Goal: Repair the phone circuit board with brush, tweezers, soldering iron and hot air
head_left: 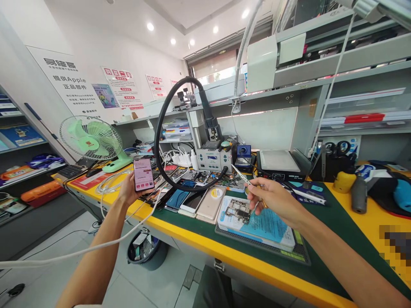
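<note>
Beside the fan [90, 139], a mouse [94, 172]

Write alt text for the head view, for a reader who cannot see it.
Left hand holds a lit phone; right hand holds a thin tool near a bare circuit board, over a cluttered workbench with a green fan.

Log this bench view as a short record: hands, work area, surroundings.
left hand: holds a phone, screen lit
right hand: holds a slim pale tool, tip up; exact type unclear
near right hand: circuit board, lying on a white and blue box
left of box: gold phone, flat, round yellow-and-white sticker
behind: grey bench unit; black hose arching in a large loop
far left: green fan
floor: dark bin with discarded items inside
</note>
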`<state>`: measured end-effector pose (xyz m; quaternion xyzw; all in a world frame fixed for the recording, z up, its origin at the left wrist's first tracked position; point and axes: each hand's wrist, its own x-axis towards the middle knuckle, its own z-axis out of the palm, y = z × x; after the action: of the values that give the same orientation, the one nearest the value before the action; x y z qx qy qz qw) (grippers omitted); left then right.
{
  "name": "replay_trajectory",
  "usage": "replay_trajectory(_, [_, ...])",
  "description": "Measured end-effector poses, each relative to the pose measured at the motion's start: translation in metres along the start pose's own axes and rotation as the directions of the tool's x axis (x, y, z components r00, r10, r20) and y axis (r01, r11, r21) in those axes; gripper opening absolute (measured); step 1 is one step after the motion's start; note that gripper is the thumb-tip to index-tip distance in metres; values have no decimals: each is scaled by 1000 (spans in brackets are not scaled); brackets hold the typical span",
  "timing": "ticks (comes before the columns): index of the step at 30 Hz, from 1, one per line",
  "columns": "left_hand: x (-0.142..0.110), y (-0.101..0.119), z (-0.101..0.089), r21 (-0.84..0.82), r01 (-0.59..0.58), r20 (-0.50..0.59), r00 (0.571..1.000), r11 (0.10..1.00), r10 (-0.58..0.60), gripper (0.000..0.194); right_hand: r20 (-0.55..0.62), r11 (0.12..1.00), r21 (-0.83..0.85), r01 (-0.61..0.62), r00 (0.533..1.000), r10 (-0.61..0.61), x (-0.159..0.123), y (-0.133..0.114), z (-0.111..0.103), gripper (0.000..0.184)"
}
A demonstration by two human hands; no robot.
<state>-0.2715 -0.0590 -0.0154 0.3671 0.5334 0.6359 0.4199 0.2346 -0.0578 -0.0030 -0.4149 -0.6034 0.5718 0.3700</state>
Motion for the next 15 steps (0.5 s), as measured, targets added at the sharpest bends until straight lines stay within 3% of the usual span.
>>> replay_trajectory(15, [7,1,-6,-72,88,-36,995,994,-91,50,-6,1000,10,-7,1000,7,-1,-1,1,13])
